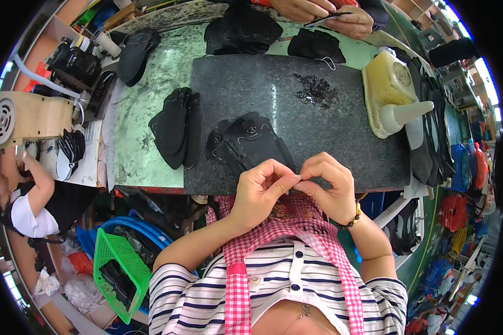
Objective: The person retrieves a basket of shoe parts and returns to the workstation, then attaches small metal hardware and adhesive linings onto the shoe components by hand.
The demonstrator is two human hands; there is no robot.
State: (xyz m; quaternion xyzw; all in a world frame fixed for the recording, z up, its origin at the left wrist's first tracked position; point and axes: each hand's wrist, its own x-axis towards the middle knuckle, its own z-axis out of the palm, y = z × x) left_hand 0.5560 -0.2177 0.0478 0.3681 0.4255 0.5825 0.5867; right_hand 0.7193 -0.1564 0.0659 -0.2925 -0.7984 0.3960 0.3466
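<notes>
Left hand [262, 192]: fingers pinched together, contents unclear
Right hand [332, 187]: fingers pinched too, contents unclear
Black pieces [265, 146]: on the mat [352, 145], near both hands

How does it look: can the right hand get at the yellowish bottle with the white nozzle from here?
Probably yes: only bare dark mat shows between the right hand and the yellowish bottle, though it would first have to part from the left hand, pinched up against it.
</notes>
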